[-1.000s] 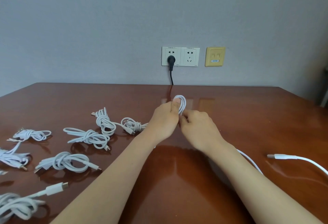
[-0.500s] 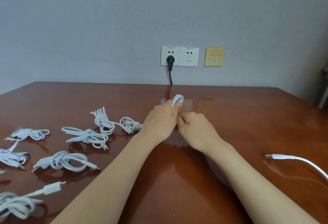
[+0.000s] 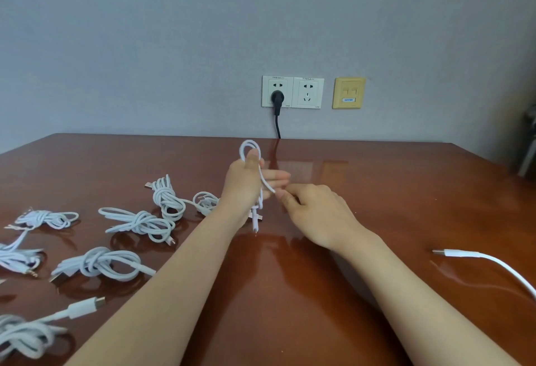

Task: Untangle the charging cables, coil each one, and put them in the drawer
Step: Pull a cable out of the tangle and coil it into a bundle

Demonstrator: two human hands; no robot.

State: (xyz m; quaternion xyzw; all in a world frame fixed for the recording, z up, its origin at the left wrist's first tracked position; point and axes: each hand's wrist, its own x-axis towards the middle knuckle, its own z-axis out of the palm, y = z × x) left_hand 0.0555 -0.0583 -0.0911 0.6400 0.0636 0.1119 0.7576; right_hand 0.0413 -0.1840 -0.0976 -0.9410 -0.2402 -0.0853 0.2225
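Gripping a looped white cable [image 3: 250,141] upright, the left hand [image 3: 242,187] steadies the bundle while the right hand [image 3: 314,216] pinches its free strand (seemingly to wrap it round).

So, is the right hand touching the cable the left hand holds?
Touching. Head view shows the right hand pinching a strand of the cable coiled in the left hand.

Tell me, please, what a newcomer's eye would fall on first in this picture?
First come the two hands at mid-table: the left hand holds a small coil of white cable while the right hand pinches a strand of it. Next are the knotted white bundles spread over the left of the brown table, and a loose cable at the right edge. Behind, a black plug sits in a wall socket.
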